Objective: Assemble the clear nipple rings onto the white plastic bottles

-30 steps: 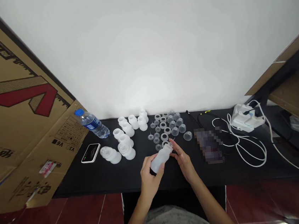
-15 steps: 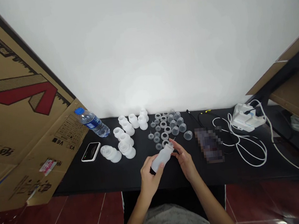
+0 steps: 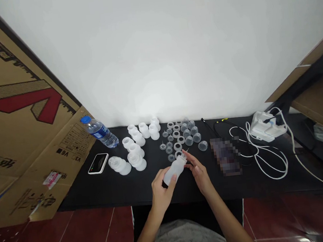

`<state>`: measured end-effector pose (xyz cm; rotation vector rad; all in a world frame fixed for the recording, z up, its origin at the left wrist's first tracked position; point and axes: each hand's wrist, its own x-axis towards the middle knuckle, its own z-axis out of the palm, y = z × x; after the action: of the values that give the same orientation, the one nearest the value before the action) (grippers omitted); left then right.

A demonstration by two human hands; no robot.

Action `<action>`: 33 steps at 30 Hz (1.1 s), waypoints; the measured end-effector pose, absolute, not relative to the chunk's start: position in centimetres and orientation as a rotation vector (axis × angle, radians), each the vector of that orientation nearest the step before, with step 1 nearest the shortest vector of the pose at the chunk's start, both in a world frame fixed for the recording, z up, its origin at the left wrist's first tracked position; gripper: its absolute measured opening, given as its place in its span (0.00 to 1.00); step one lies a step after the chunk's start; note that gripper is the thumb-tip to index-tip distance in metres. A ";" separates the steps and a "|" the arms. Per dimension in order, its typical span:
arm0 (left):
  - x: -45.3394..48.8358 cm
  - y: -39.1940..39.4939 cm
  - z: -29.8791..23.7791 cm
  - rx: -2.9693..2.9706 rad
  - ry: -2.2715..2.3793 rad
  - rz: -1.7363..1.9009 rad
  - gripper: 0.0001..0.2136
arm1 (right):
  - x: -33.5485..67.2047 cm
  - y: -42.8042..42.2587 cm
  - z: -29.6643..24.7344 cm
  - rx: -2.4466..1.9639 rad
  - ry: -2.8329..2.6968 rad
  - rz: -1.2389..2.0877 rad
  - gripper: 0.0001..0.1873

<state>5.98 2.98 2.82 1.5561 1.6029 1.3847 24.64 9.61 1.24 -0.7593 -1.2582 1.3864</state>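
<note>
My left hand (image 3: 160, 189) is wrapped round a small frosted white plastic bottle (image 3: 174, 170), tilted with its neck pointing up and right. At that neck my right hand (image 3: 199, 173) has its fingertips pinched together; whether it grips a small part there is too small to tell. Both hands hover over the black table (image 3: 122, 190) near its front edge. Just behind them lie several clear rings and small clear caps (image 3: 180, 138). Left of those stand several more white bottles (image 3: 137, 148).
A water bottle with a blue cap (image 3: 98, 132) lies at the back left beside a phone (image 3: 98, 164). Large cardboard boxes (image 3: 20, 124) lean at the left. White cables (image 3: 264, 152) and a white charger (image 3: 266, 127) lie at the right, next to a blurred patch (image 3: 225, 156).
Hardly anything differs: both hands stay on the bottle, the right fingers shifting slightly at its neck. The view has tipped a little.
</note>
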 end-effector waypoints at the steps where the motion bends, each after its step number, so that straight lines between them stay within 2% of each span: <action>1: 6.0 3.0 2.8 1.556 1.603 1.387 0.14 | 24.6 9.6 1.3 -0.759 -1.261 1.385 0.35; 33: 5.7 3.0 1.9 1.590 1.580 1.412 0.15 | 24.7 9.6 0.5 -0.799 -1.226 1.252 0.31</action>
<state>5.66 3.00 1.91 1.5901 1.5803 1.4124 24.73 9.57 0.47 -0.7991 -1.2261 1.2522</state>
